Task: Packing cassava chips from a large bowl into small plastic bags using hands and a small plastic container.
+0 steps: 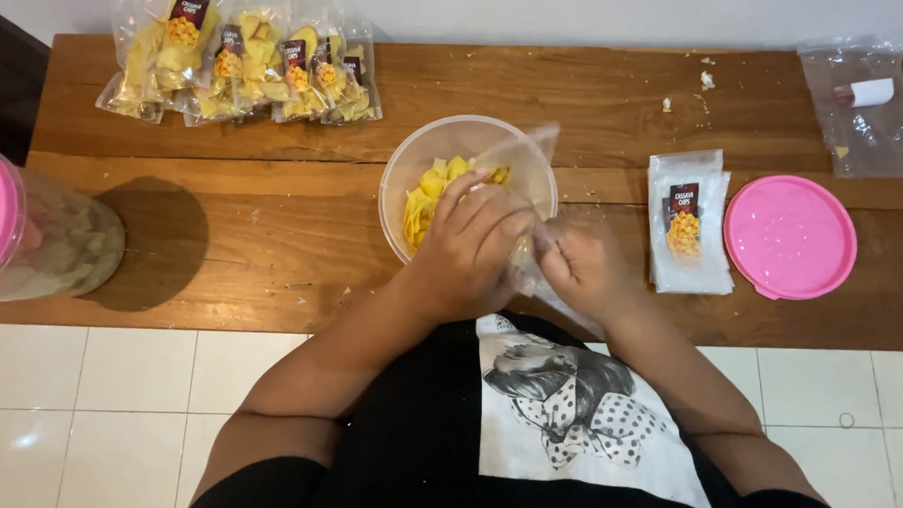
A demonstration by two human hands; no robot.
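Observation:
A round clear plastic tub [418, 150] with yellow chips [429, 190] inside stands on the wooden bench. My left hand [471, 248] is over its near rim, fingers curled around a small clear plastic pouch [528, 146] that rises above the tub. My right hand [582, 264] grips the same pouch from the right side, low down. The two hands touch. The lower part of the pouch is hidden by my fingers.
Several filled chip pouches [245, 66] lie at the back left. A stack of empty labelled pouches [686, 221] and a pink lid [791, 237] lie at the right, a clear bag [862, 104] behind them. A pink-lidded jar [31, 234] stands at left.

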